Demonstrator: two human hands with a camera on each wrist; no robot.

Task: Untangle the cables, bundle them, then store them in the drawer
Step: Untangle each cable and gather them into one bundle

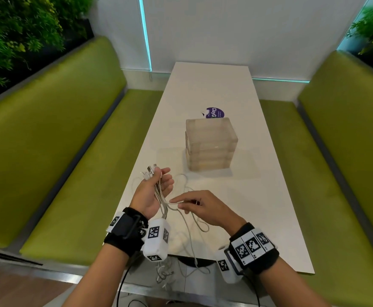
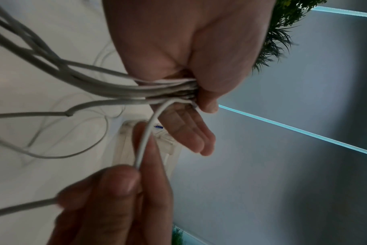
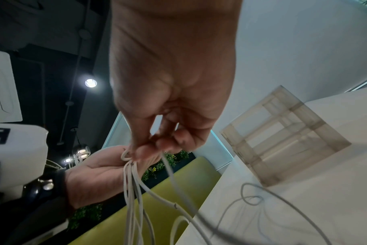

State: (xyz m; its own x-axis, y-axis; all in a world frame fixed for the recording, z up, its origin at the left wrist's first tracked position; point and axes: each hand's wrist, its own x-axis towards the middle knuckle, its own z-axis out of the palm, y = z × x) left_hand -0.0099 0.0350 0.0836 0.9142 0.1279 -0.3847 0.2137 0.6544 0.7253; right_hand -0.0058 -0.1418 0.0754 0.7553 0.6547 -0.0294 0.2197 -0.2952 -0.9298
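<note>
Several white cables point(image 1: 159, 191) run through my left hand point(image 1: 156, 187), which grips them as a bunch point(image 2: 157, 87) with the plug ends point(image 1: 150, 171) sticking out past the fingers. The loose lengths point(image 1: 190, 229) loop over the near table edge and hang below it. My right hand point(image 1: 194, 206) is just right of the left one and pinches one strand point(image 2: 144, 137) between thumb and forefinger, close to the bunch point(image 3: 132, 169). The translucent drawer unit point(image 1: 211, 146) stands shut on the table beyond both hands.
The white table point(image 1: 258, 173) runs away from me between two green benches point(image 1: 75, 173), point(image 1: 336, 173). A purple round sticker point(image 1: 214, 113) lies behind the drawer unit. Plants point(image 1: 15, 36) fill the upper left and right corners.
</note>
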